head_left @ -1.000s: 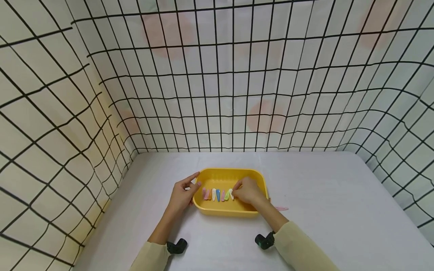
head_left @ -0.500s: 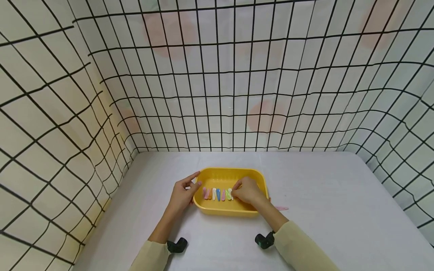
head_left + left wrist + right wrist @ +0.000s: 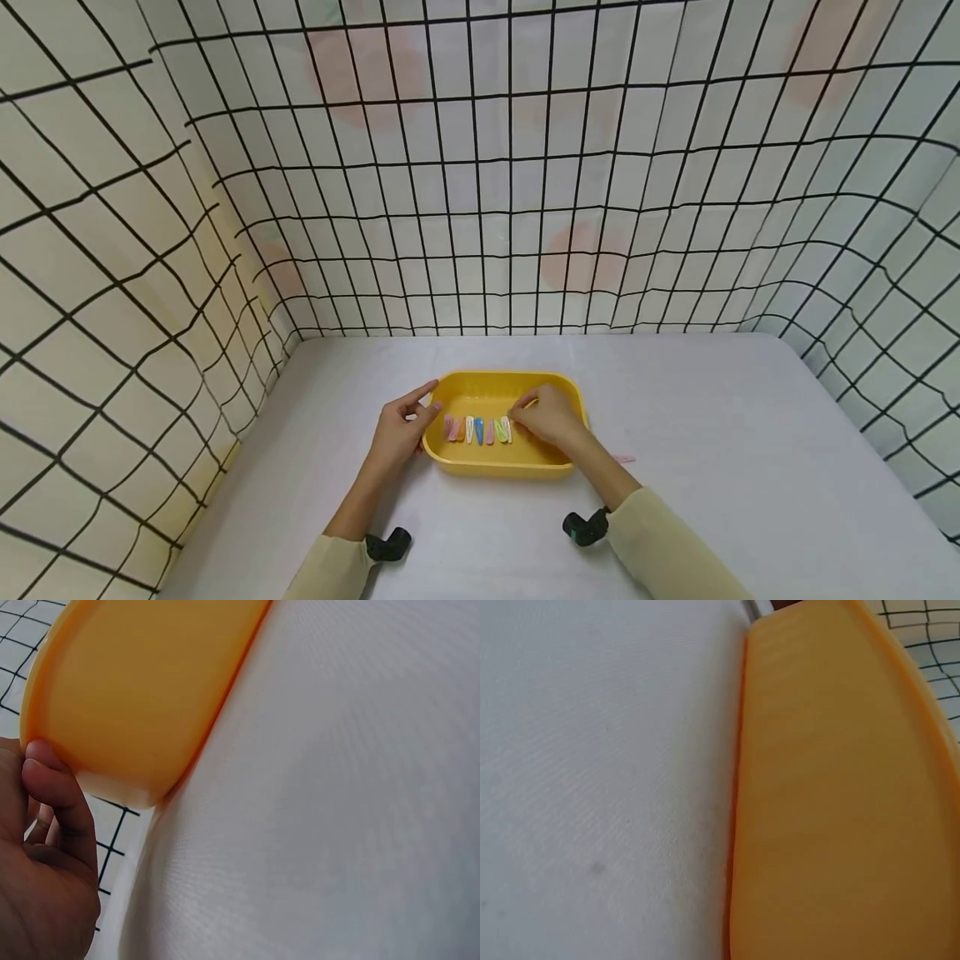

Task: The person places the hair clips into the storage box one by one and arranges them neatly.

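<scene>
A yellow plastic tray point(image 3: 506, 472) lies on the table, with several snap hair clips in a row on its floor. From left to right they run pink, orange, white, blue point(image 3: 479, 431), pink point(image 3: 490, 432), green point(image 3: 501, 430) and white point(image 3: 508, 430). My left hand point(image 3: 397, 432) grips the tray's left end, its fingertips at the rim in the left wrist view. Over the tray's right half, my right hand point(image 3: 551, 417) has thumb and finger brought together right at the upper end of the last white clip. The right wrist view shows only the tray's outer wall point(image 3: 832, 787).
Another pink hair clip point(image 3: 624, 458) lies on the white tablecloth point(image 3: 712, 433), outside the tray near my right wrist. White sheets behind a black wire grid point(image 3: 510, 208) enclose the back and both sides. A black camera sits on each wrist.
The last white clip has turned from leaning to nearly upright beside the green one. My right fingertips have drawn slightly up off it. The left hand keeps its place at the rim.
</scene>
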The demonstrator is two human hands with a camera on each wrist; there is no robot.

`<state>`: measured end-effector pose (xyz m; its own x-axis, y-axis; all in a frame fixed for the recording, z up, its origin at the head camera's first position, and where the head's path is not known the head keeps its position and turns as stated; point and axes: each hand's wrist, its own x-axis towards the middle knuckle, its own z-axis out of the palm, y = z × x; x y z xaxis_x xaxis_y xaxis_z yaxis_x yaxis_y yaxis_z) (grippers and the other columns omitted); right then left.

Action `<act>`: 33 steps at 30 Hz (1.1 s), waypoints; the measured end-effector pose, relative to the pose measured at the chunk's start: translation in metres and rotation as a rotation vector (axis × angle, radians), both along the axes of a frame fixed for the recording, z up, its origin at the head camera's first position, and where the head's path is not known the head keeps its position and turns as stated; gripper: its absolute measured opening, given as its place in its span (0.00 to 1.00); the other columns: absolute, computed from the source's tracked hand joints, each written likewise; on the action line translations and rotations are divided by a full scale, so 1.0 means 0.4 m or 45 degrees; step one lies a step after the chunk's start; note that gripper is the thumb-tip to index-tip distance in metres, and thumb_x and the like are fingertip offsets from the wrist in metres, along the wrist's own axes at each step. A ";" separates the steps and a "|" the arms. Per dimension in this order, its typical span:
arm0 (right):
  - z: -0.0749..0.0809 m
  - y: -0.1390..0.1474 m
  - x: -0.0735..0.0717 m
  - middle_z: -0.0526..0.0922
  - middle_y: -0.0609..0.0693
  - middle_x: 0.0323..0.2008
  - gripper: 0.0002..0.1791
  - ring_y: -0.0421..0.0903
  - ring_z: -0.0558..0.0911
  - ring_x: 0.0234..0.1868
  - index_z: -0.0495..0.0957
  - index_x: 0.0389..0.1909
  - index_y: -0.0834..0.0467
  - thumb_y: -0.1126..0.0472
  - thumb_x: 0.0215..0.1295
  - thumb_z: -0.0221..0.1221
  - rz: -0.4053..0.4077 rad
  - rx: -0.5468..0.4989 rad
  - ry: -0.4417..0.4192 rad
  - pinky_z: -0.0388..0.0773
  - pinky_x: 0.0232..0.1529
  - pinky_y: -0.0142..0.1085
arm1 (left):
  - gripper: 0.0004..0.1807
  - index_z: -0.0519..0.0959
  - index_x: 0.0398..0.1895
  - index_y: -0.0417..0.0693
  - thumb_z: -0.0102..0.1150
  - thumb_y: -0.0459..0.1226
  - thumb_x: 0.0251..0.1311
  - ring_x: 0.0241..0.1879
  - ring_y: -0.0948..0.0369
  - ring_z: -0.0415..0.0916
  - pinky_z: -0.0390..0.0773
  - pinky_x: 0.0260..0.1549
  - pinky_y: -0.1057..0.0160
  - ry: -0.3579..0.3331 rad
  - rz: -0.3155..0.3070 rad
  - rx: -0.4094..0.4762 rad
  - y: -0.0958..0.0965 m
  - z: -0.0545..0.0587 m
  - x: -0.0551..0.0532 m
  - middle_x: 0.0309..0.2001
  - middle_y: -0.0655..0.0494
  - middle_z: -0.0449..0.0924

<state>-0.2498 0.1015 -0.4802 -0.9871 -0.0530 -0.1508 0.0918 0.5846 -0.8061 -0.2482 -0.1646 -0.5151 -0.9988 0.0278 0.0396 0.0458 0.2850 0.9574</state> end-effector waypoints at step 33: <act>0.062 0.282 0.081 0.80 0.56 0.44 0.23 0.54 0.78 0.31 0.79 0.58 0.61 0.51 0.70 0.66 0.094 -0.313 0.066 0.79 0.30 0.35 | 0.24 0.80 0.66 0.64 0.67 0.42 0.67 0.08 0.61 0.64 0.70 0.09 0.70 0.004 0.000 0.013 -0.003 0.005 0.006 0.27 0.52 0.73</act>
